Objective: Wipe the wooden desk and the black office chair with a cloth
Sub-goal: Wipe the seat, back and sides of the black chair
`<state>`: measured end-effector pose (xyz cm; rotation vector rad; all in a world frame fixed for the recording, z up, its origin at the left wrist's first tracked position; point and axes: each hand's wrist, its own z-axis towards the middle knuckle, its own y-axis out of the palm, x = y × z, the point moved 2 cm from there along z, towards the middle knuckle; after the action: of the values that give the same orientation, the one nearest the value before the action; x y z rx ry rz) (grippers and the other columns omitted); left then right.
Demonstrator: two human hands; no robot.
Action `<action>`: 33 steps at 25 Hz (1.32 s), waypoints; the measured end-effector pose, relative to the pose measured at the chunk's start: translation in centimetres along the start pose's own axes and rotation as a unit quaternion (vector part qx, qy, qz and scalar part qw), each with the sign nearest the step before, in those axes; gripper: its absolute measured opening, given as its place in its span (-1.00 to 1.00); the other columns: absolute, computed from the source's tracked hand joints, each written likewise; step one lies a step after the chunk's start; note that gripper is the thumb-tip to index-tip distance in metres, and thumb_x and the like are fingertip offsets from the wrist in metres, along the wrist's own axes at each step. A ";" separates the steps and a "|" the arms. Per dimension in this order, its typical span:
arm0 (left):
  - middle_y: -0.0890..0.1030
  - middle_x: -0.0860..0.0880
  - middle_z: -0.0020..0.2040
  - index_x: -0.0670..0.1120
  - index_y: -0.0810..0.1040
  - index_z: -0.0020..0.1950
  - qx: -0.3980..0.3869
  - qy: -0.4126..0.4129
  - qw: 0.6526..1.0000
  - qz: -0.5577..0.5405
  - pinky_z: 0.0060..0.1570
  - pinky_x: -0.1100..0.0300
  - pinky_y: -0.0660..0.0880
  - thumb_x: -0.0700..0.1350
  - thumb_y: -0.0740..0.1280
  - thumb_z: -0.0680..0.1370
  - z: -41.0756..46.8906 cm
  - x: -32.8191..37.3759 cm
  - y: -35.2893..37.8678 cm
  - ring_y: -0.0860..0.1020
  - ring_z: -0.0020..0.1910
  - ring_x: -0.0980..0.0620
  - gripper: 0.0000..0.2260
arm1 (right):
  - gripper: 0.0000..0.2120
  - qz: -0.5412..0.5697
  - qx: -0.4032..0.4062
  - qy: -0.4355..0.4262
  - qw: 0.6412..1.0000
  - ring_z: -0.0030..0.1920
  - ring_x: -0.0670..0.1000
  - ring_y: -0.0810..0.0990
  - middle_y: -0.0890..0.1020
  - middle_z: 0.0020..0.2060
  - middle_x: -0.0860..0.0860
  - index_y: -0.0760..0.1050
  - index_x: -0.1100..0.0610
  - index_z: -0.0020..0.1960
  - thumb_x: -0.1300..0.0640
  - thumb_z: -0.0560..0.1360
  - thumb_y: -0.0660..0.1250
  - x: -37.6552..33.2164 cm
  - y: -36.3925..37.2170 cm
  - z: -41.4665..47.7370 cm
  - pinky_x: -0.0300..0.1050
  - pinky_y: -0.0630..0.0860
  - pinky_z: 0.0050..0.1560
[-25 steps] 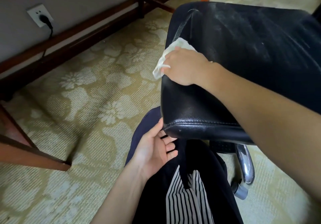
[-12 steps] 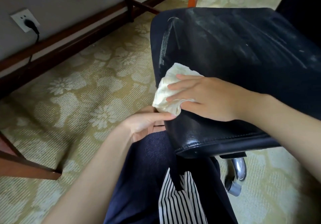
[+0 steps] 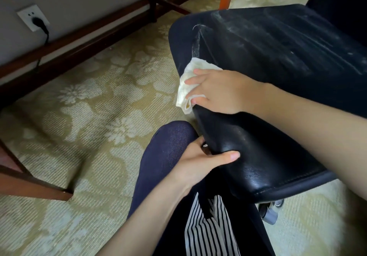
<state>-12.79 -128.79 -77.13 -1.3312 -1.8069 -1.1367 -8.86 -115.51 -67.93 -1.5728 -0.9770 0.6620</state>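
Head view: the right hand (image 3: 216,91) lies flat on the white cloth (image 3: 190,86), its fingers (image 3: 193,81) spread and pressing rather than closed, so the cloth covers the rounded front-left corner of the black office chair seat (image 3: 278,61). The left hand (image 3: 200,160) clamps the seat's lower front edge, thumb on top and fingers curled beneath, likely to stop the wheeled chair rolling or swivelling. Pale dusty streaks on the seat top suggest wiping remains.
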 end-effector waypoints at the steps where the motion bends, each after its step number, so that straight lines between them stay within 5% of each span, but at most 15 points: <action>1: 0.70 -0.06 0.00 -0.18 0.55 0.18 -0.002 0.003 1.000 -0.010 -0.12 0.38 0.52 -0.28 0.50 0.39 -0.2 0.0 0.4 0.66 -0.03 0.10 -0.63 | -0.64 -0.010 -0.004 0.007 1.000 0.52 -0.10 -0.03 0.21 0.47 -0.17 0.51 -0.11 0.26 -0.01 0.65 -0.01 0.0 -0.1 0.8 0.11 0.32 0.34; 8: 0.69 0.02 -0.08 -0.06 0.54 0.02 -0.052 -0.007 0.999 -0.005 -0.17 0.43 0.51 -0.31 0.45 0.44 -1.1 0.0 1.5 0.66 -0.12 0.19 -0.76 | -0.62 -0.041 0.003 0.030 0.999 0.53 -0.03 -0.05 0.16 0.49 -0.13 0.40 -0.08 0.36 -0.06 0.64 -0.02 0.2 0.5 2.8 0.13 0.32 0.30; 11: 0.69 0.06 -0.07 -0.04 0.56 0.10 -0.075 -0.018 0.997 -0.016 -0.20 0.48 0.47 -0.24 0.42 0.47 -0.6 0.9 0.6 0.65 -0.10 0.24 -0.77 | -0.53 -0.003 0.026 -0.015 1.000 0.51 0.00 0.06 0.29 0.43 -0.10 0.47 -0.04 0.30 -0.16 0.58 -0.06 0.5 1.5 0.8 0.17 0.34 0.32; 14: 0.68 0.05 0.01 -0.08 0.55 0.17 -0.054 -0.007 0.998 -0.034 -0.13 0.42 0.49 -0.20 0.46 0.45 1.0 1.8 -0.5 0.63 -0.07 0.24 -0.69 | -0.44 0.007 0.040 -0.079 0.996 0.51 -0.03 0.06 0.32 0.41 -0.14 0.54 -0.10 0.21 -0.14 0.53 -0.17 0.6 1.5 -2.4 -0.26 0.01 0.41; 16: 0.68 0.08 -0.03 -0.03 0.59 0.04 -0.047 0.010 0.998 -0.045 -0.04 0.37 0.48 -0.22 0.47 0.43 2.0 2.0 -0.9 0.60 -0.05 0.22 -0.77 | -0.60 0.031 0.005 -0.088 0.996 0.52 -0.11 -0.07 0.21 0.47 -0.19 0.48 -0.16 0.27 -0.05 0.62 -0.07 0.4 0.9 -5.0 -0.53 -0.22 0.20; 18: 0.65 0.15 -0.19 0.00 0.58 -0.10 -0.047 0.026 0.997 -0.061 -0.11 0.41 0.46 -0.28 0.42 0.46 2.7 1.7 -0.7 0.58 -0.16 0.25 -0.83 | -0.67 0.068 -0.029 -0.082 0.994 0.50 -0.20 -0.16 0.11 0.50 -0.24 0.41 -0.21 0.32 0.02 0.64 0.03 0.5 0.8 -7.0 -0.45 -0.18 0.31; 21: 0.66 0.15 -0.19 0.00 0.58 -0.06 -0.062 0.037 0.994 -0.087 -0.10 0.39 0.48 -0.32 0.37 0.47 2.9 0.7 0.4 0.60 -0.16 0.26 -0.79 | -0.67 0.049 -0.028 -0.045 0.997 0.50 -0.24 -0.14 0.07 0.50 -0.27 0.40 -0.22 0.33 0.00 0.63 0.05 0.3 1.3 -8.0 -0.28 -0.01 0.45; 25: 0.69 0.10 -0.16 -0.03 0.58 -0.06 -0.062 0.061 0.990 -0.114 -0.07 0.37 0.51 -0.36 0.37 0.46 2.9 -0.1 1.6 0.63 -0.10 0.22 -0.77 | -0.74 -0.032 0.079 -0.070 0.994 0.40 -0.01 0.37 0.47 0.34 -0.09 0.61 -0.10 0.13 0.03 0.52 0.22 0.3 1.9 -7.8 -0.26 0.16 0.29; 29: 0.65 -0.11 0.12 -0.14 0.50 0.19 -0.011 0.034 0.982 -0.186 0.15 0.23 0.51 -0.34 0.49 0.35 3.3 -0.9 2.0 0.61 0.10 0.04 -0.56 | -0.66 -0.004 0.044 -0.041 0.998 0.51 -0.01 0.12 0.30 0.46 -0.11 0.54 -0.09 0.24 -0.02 0.58 0.08 0.0 2.1 -4.1 0.05 0.38 0.32; 33: 0.62 -0.20 0.15 -0.22 0.42 0.29 -0.005 0.018 0.979 -0.201 0.12 0.21 0.53 -0.38 0.44 0.41 3.4 -1.3 1.9 0.61 0.11 -0.04 -0.52 | -0.66 -0.046 0.031 0.026 0.998 0.50 0.07 0.09 0.23 0.47 -0.02 0.47 -0.05 0.31 -0.03 0.62 0.07 -0.9 1.5 2.3 0.06 0.27 0.37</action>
<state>-10.51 -126.04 -79.23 -0.9644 -2.1030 -1.3677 -10.91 -115.21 -70.01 -1.4751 -0.9757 0.5794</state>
